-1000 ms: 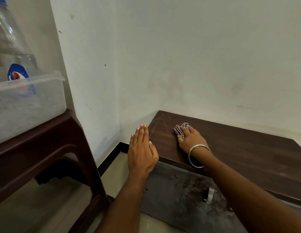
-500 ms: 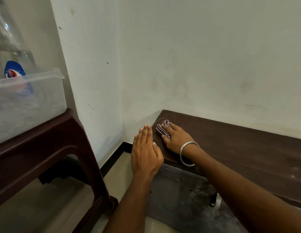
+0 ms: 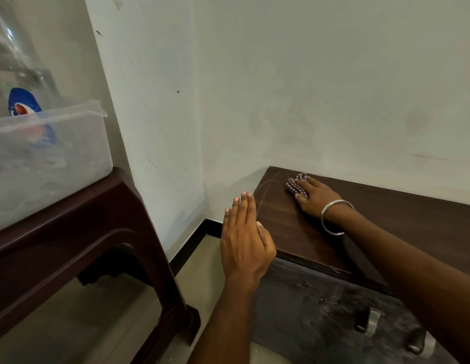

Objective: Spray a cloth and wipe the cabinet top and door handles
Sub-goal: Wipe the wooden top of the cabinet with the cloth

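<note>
The small checked purple-and-white cloth (image 3: 297,185) lay near the back left corner of the dark brown wooden cabinet top (image 3: 402,219), pressed flat under the right hand (image 3: 316,197) with fingers spread. The left hand (image 3: 244,237) hovered just off the cabinet's left edge, fingers straight and together. A metal door handle (image 3: 371,323) showed on the dusty dark front below, and a clear plastic tub (image 3: 48,158) stood on a brown side table (image 3: 79,232) to the left.

No words can be read; only a red-white-blue round logo shows on the clear bottle (image 3: 24,106).

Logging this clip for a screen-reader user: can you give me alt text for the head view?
The right hand presses a checked cloth onto the far left corner of a dark wooden cabinet top, while the left hand hovers flat, fingers straight, beside its left edge. A metal door handle shows on the dusty cabinet front below.
</note>
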